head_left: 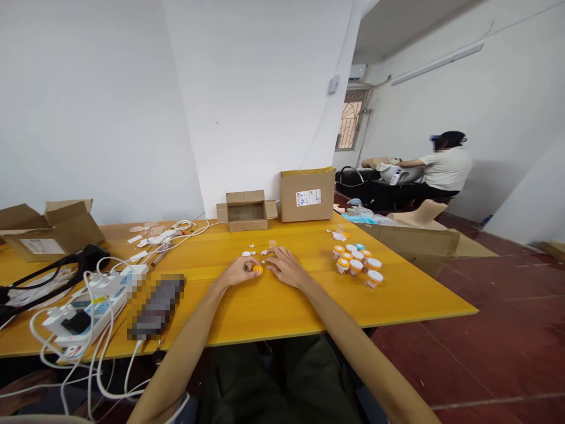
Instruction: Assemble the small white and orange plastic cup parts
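My left hand (238,271) is closed on a small orange round lid (258,270) above the table. To its right, my right hand (286,267) has its fingers apart and low over the tabletop. Near its fingertips lies a tiny white piece (263,262). Just beyond both hands are a flat white disc (246,254) and several small white bits (252,246). A small clear container (272,242) stands behind my right fingers. Several small jars with white, orange and teal lids (356,266) are grouped to the right.
A phone (159,307) and a power strip (108,306) with tangled cables lie at left. Cardboard boxes (308,196) and a small open carton (248,225) stand along the wall. Flat white pieces (339,235) sit at back right. Another person (445,168) sits farther off.
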`<state>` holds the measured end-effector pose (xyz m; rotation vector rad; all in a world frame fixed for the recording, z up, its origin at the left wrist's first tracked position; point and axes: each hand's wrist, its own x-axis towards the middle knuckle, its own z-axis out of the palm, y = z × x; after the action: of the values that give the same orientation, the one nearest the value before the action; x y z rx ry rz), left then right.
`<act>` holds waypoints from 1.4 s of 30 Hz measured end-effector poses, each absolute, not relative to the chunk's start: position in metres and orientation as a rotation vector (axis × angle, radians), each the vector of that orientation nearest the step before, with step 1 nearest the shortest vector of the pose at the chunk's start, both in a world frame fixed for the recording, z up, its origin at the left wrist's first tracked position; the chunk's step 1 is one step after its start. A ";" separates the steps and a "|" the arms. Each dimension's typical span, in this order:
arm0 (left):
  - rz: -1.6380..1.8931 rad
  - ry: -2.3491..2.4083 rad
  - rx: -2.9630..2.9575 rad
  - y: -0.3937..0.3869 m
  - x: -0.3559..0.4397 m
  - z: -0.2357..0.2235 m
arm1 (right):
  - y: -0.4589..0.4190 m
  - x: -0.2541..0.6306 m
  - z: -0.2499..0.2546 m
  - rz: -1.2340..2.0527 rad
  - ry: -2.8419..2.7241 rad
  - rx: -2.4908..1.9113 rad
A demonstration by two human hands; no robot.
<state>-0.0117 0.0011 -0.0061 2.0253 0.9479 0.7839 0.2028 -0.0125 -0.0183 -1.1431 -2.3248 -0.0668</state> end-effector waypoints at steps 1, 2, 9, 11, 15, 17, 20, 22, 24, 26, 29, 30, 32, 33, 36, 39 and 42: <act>0.784 0.946 2.032 0.002 -0.012 -0.007 | -0.013 0.203 -0.018 -0.069 -2.327 -1.142; 0.783 0.944 2.039 0.002 -0.012 -0.008 | -0.013 0.203 -0.018 -0.071 -2.330 -1.141; 0.745 0.980 2.084 0.004 -0.013 -0.009 | -0.012 0.201 -0.020 -0.128 -2.338 -1.108; 0.728 0.993 2.091 0.004 -0.013 -0.008 | -0.012 0.200 -0.022 -0.156 -2.342 -1.105; 0.722 0.984 2.099 0.004 -0.013 -0.007 | -0.012 0.199 -0.022 -0.193 -2.353 -1.125; 0.714 0.988 2.101 0.005 -0.014 -0.007 | -0.012 0.198 -0.022 -0.199 -2.362 -1.132; 0.690 1.000 2.106 0.005 -0.014 -0.007 | -0.013 0.198 -0.020 -0.203 -2.371 -1.116; 0.678 1.004 2.112 0.005 -0.014 -0.007 | -0.013 0.198 -0.019 -0.204 -2.367 -1.094; 0.665 1.008 2.117 0.005 -0.015 -0.007 | -0.013 0.198 -0.019 -0.206 -2.358 -1.065; 0.653 1.017 2.119 0.005 -0.015 -0.007 | -0.012 0.198 -0.019 -0.209 -2.349 -1.037; 0.645 1.024 2.117 0.005 -0.015 -0.008 | -0.012 0.199 -0.020 -0.221 -2.333 -1.013; 0.645 1.022 2.116 0.005 -0.015 -0.008 | -0.012 0.199 -0.021 -0.225 -2.329 -1.011; 0.651 1.012 2.114 0.005 -0.015 -0.008 | -0.011 0.199 -0.022 -0.231 -2.322 -1.010; 0.654 1.005 2.114 0.005 -0.015 -0.008 | -0.011 0.199 -0.022 -0.233 -2.320 -1.011; 0.681 0.983 2.106 0.005 -0.015 -0.008 | -0.010 0.198 -0.023 -0.238 -2.317 -1.017; 0.734 0.978 2.094 0.003 -0.014 -0.007 | -0.009 0.198 -0.025 -0.246 -2.325 -1.016; 0.796 0.989 2.092 0.002 -0.012 -0.006 | -0.009 0.197 -0.025 -0.255 -2.328 -1.014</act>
<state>-0.0118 0.0022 -0.0063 2.0919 0.9893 0.7963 0.1974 -0.0088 -0.0247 -1.0140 -2.3281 -0.2554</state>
